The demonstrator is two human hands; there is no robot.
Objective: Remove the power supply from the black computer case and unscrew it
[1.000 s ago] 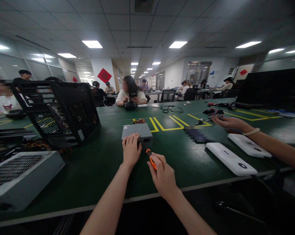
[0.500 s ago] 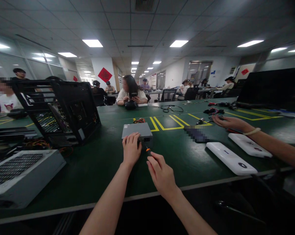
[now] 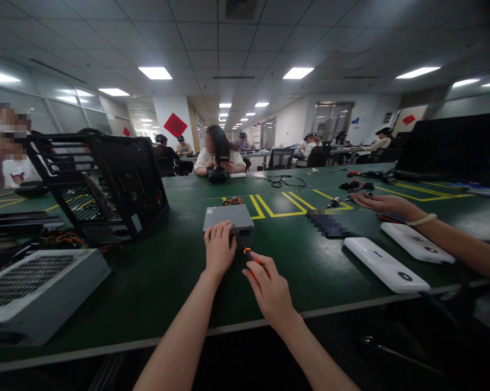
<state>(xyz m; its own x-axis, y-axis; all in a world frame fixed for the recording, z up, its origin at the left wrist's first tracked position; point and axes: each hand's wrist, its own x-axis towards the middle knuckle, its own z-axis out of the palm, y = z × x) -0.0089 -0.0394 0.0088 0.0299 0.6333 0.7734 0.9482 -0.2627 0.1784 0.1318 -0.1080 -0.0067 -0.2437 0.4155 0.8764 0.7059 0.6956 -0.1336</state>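
Foreground, left: a large grey box with a grille [image 3: 82, 285] lies on the green table [image 3: 155, 296]. At centre, the right hand [image 3: 273, 288] pinches the handle of a screwdriver [image 3: 248, 252] between thumb and fingers, the remaining fingers curled; the slim shaft points at the near face of the metal box [image 3: 228, 213], though whether its tip touches cannot be told. Just beyond, the left hand [image 3: 220, 247] lies over the metal box's near edge — fingers close together on the lid, thumb bent toward the near face; whether it grips or merely rests cannot be told.

The metal box sits on the table ahead of both hands. It is probably heavy for its size, stiff and rather smooth, best held broadly across opposite sides — not by the wires [image 3: 232, 201] behind it, which look soft. The screwdriver should prove light and rigid. Left of the metal box stands a black computer case [image 3: 134, 179]; beyond the table's far edge sits a person [image 3: 218, 149].
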